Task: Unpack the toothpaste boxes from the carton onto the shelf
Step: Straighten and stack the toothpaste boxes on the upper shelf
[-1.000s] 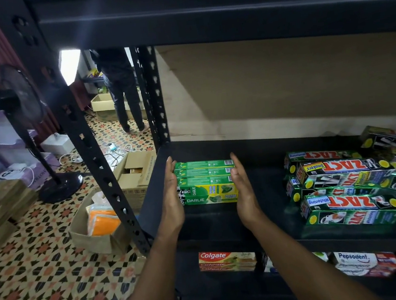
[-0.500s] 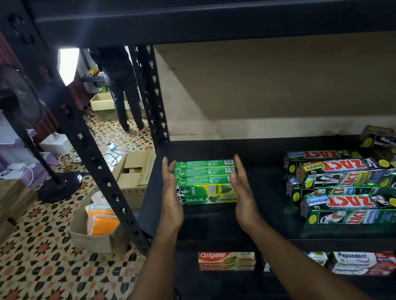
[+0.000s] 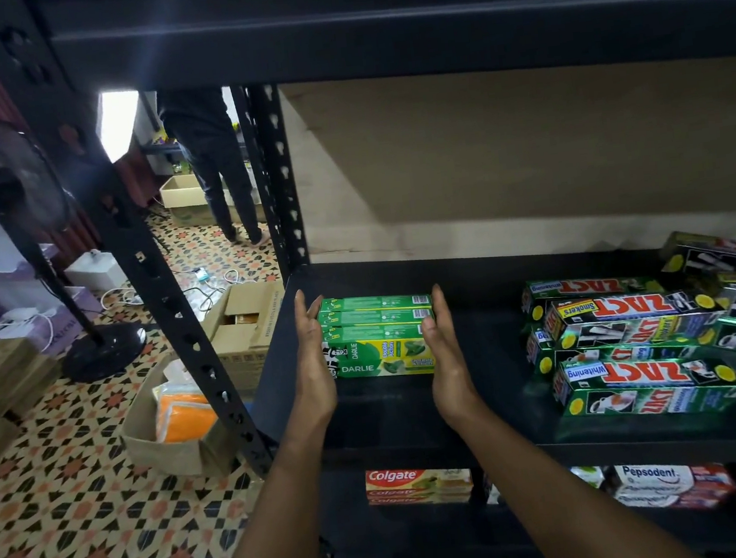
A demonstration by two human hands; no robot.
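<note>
Black shelf (image 3: 480, 371) first: near its left edge the left hand (image 3: 312, 366) and right hand (image 3: 447, 357) are held flat, fingers straight, palms inward, gripping nothing. Between them sits a stack of green Darlie toothpaste boxes (image 3: 379, 341); whether the palms touch its ends I cannot tell. Zact boxes (image 3: 636, 341) lie piled toward the right edge. Beyond the left edge an open brown carton (image 3: 243, 323) stands on the floor

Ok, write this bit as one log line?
Darlie boxes on shelf | left hand open, left end | right hand open, right end
</note>
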